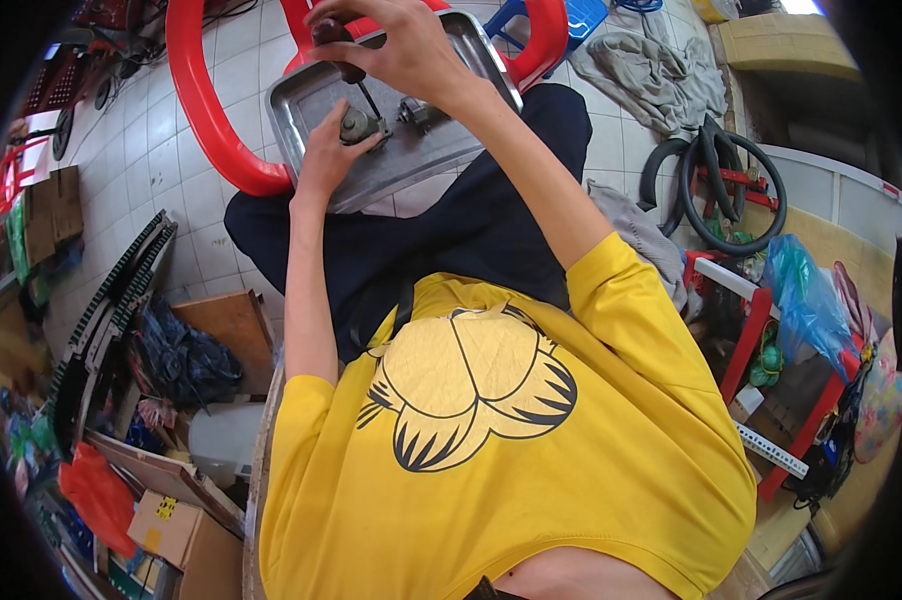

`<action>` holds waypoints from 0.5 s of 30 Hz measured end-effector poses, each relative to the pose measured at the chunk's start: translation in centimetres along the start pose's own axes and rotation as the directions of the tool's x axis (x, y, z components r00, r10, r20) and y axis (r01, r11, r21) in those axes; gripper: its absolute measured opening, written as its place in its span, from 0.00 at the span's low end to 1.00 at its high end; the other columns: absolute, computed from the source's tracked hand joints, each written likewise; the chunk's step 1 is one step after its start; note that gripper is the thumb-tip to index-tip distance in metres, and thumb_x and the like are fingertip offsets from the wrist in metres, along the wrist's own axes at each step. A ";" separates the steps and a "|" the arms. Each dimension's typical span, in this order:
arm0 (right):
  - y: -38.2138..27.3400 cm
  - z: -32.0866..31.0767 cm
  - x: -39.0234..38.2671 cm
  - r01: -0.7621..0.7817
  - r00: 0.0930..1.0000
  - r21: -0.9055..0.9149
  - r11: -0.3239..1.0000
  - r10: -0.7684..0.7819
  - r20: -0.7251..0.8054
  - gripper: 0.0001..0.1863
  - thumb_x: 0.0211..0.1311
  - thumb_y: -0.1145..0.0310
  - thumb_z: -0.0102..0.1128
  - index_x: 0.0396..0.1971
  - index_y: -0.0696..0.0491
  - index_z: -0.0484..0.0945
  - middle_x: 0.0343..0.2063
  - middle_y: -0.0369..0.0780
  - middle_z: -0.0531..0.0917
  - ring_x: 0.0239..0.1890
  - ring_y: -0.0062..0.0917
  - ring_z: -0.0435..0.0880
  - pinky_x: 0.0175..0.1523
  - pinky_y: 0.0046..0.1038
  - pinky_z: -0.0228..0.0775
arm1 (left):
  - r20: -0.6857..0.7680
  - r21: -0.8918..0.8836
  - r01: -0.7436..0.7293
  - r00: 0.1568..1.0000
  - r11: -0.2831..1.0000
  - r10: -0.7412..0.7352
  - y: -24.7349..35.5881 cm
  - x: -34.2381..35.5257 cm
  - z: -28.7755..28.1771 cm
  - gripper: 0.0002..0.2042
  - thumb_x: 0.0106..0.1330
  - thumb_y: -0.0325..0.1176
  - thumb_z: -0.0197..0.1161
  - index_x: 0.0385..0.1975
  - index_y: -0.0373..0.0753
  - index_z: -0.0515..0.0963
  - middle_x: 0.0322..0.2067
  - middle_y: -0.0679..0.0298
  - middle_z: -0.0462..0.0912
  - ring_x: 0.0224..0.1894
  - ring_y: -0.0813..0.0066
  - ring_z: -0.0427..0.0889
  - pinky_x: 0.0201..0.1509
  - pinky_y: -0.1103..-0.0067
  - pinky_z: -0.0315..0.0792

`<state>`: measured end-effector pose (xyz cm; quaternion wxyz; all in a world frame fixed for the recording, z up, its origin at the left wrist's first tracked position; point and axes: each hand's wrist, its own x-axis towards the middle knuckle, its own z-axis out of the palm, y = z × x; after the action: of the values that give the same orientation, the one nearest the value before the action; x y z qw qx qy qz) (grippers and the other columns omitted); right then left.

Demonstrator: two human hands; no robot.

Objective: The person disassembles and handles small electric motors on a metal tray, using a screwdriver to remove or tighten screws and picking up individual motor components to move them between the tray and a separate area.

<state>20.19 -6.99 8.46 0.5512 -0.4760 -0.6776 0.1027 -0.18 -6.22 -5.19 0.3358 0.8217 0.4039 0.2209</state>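
Note:
My right hand [411, 50] is closed around the dark red handle of a screwdriver [338, 50]. Its thin shaft slants down to a small grey metal part [357, 126], where the tip appears to meet it. With fingers and thumb around that part, my left hand [326, 155] steadies it over a shallow metal tray [431, 158]. A second, darker metal piece [413, 112] lies in the tray, just right of the first. The tray spans the space ahead of my knees, and my right forearm passes over its right side.
A red plastic chair [193, 95] surrounds the tray's far side, with a blue stool [583, 22] behind. Grey cloth [661, 75] and black rubber tubes [736, 190] lie to the right. Cardboard boxes [166, 525] and a dark blue bag [186, 350] crowd the left.

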 end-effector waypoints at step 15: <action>0.2 0.9 -0.6 0.013 0.999 -0.122 0.992 -0.020 -0.051 0.13 0.59 0.58 0.76 0.36 0.50 0.85 0.33 0.35 0.88 0.35 0.32 0.88 0.41 0.33 0.79 | 0.055 -0.021 -0.005 0.998 1.000 0.006 1.7 0.7 -0.4 0.30 0.57 0.38 0.79 0.53 0.29 0.72 0.41 0.43 0.84 0.46 0.44 0.85 0.48 0.62 0.77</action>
<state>19.53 -6.99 7.58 0.5392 -0.5056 -0.6721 0.0442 0.84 -6.29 -3.56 0.3550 0.8250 0.3899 0.2034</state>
